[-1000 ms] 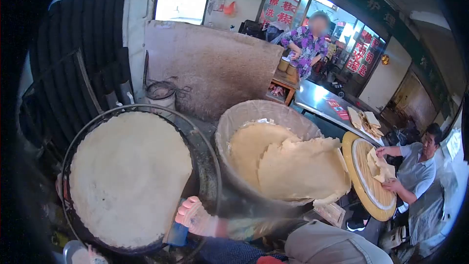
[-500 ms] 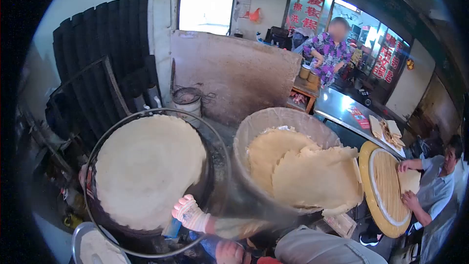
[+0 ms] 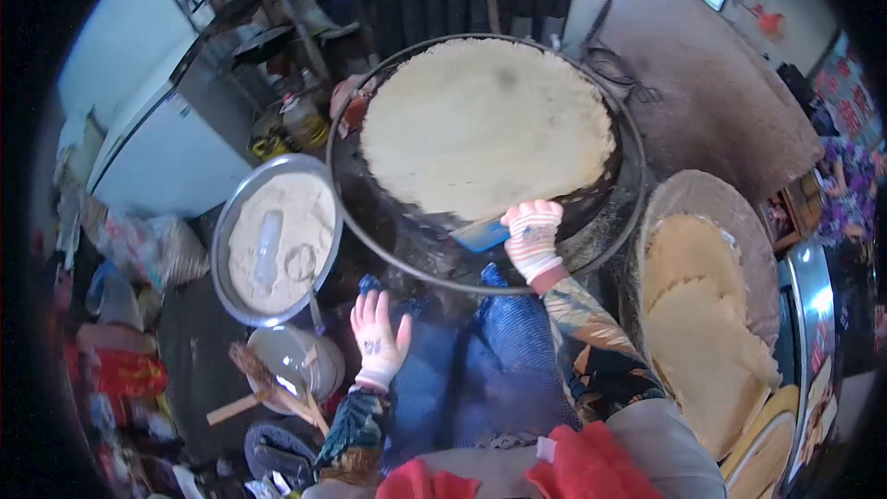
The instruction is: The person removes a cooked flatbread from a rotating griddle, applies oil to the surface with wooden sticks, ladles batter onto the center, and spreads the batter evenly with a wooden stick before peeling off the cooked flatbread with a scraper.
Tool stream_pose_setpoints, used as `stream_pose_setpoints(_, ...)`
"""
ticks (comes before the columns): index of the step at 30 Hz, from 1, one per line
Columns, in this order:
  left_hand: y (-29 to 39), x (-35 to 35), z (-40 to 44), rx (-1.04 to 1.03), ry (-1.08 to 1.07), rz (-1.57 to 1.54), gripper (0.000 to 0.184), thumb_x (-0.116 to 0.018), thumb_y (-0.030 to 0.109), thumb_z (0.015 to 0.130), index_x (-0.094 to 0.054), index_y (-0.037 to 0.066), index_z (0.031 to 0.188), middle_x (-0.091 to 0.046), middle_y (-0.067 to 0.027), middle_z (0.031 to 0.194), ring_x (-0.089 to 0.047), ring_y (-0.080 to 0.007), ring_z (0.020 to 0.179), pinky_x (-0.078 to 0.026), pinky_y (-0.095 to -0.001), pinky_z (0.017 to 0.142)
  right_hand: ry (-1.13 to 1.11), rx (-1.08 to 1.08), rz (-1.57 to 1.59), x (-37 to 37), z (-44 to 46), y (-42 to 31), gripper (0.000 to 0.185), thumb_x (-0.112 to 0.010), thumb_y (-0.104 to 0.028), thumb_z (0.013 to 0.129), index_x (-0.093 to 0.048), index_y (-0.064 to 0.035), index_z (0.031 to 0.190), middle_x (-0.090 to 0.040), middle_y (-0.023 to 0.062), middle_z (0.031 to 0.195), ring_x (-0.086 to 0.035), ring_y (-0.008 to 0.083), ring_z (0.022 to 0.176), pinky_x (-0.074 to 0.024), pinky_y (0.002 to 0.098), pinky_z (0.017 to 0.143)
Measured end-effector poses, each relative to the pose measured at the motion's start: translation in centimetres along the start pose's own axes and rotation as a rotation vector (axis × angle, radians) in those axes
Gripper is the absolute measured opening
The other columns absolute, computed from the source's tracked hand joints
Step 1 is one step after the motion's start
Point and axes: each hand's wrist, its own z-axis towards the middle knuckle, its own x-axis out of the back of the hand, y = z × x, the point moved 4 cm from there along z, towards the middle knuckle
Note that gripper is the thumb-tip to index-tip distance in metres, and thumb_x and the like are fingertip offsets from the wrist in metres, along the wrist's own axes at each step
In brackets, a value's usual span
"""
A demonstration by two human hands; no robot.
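A large round pale pancake (image 3: 490,129) covers most of a black griddle (image 3: 582,212) ringed by a metal hoop. At the griddle's near edge my right hand (image 3: 534,236), in a striped glove, is closed around a blue scraper (image 3: 482,235). The scraper's blade meets the near rim of the pancake. My left hand (image 3: 377,337), gloved too, hangs over my lap with its fingers spread and nothing in it. Beside it on the left is a metal basin (image 3: 222,249) of pale batter (image 3: 300,208), with a ladle (image 3: 300,263) and a clear bottle-like object lying in it.
A white bucket (image 3: 323,365) with wooden sticks across it stands below the basin. At right, a big lined basket (image 3: 753,268) holds stacked finished pancakes (image 3: 698,305). A person in a purple shirt (image 3: 850,189) is at the far right. A white cabinet (image 3: 176,162) stands left.
My view has swung left and down, bringing the basin and my lap into sight. My left hand now shows with spread fingers. The right hand still holds the scraper at the griddle's near edge.
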Motion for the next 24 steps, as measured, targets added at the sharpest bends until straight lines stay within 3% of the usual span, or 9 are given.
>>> stream_pose_setpoints(10, 0.5, -1.3, 1.0, 0.004, -0.002, -0.022, 0.063, -0.069, 0.030, 0.080, -0.047, 0.002, 0.132, -0.047, -0.0220, 0.134, -0.038, -0.0425, 0.129, -0.029, -0.0543, 0.108, -0.002, 0.010, -0.031, -0.3, 0.7, -0.5, 0.016, -0.066, -0.026, 0.067, -0.052, -0.0193, 0.065, -0.052, -0.0007, 0.066, -0.052, 0.0217, 0.075, -0.0346, 0.0419, 0.071)
stream_pose_setpoints(12, 0.5, -1.5, 1.1, 0.012, -0.006, -0.026, 0.063, -0.068, 0.031, 0.080, -0.047, 0.002, 0.132, -0.047, -0.0219, 0.135, -0.038, -0.0420, 0.130, -0.028, -0.0543, 0.108, -0.082, -0.016, -0.068, -0.5, 0.6, -0.6, 0.006, -0.062, -0.025, 0.070, -0.057, -0.0228, 0.069, -0.055, -0.0028, 0.071, -0.053, 0.0199, 0.079, -0.0357, 0.0418, 0.074)
stream_pose_setpoints(16, 1.5, -1.5, 1.8, -0.015, -0.032, -0.008, 0.061, -0.069, 0.029, 0.081, -0.049, 0.000, 0.130, -0.048, -0.0226, 0.133, -0.040, -0.0425, 0.128, -0.032, -0.0513, 0.108, -0.048, -0.010, -0.073, -1.1, 1.4, -1.0, 0.005, -0.061, -0.025, 0.070, -0.057, -0.0228, 0.069, -0.054, -0.0027, 0.071, -0.053, 0.0199, 0.080, -0.0357, 0.0420, 0.074)
stream_pose_setpoints(22, 1.7, -1.6, 1.9, 0.019, 0.025, -0.115, 0.061, -0.069, 0.026, 0.079, -0.048, 0.001, 0.130, -0.048, -0.0230, 0.133, -0.041, -0.0418, 0.127, -0.032, -0.0520, 0.106, -0.030, 0.021, 0.105, -3.2, 2.7, -2.8, 0.005, -0.063, -0.020, 0.069, -0.058, -0.0207, 0.072, -0.055, -0.0015, 0.072, -0.055, 0.0216, 0.080, -0.0364, 0.0418, 0.075)
stream_pose_setpoints(24, 0.7, -1.1, 2.0, 0.081, 0.132, -0.228, 0.060, -0.068, 0.017, 0.080, -0.045, -0.002, 0.132, -0.046, -0.0250, 0.133, -0.042, -0.0431, 0.124, -0.034, -0.0507, 0.105, -0.105, 0.037, 0.236, -3.6, 2.4, -3.5, 0.019, -0.060, -0.010, 0.071, -0.064, -0.0189, 0.086, -0.065, 0.0008, 0.087, -0.061, 0.0234, 0.089, -0.0404, 0.0427, 0.080)
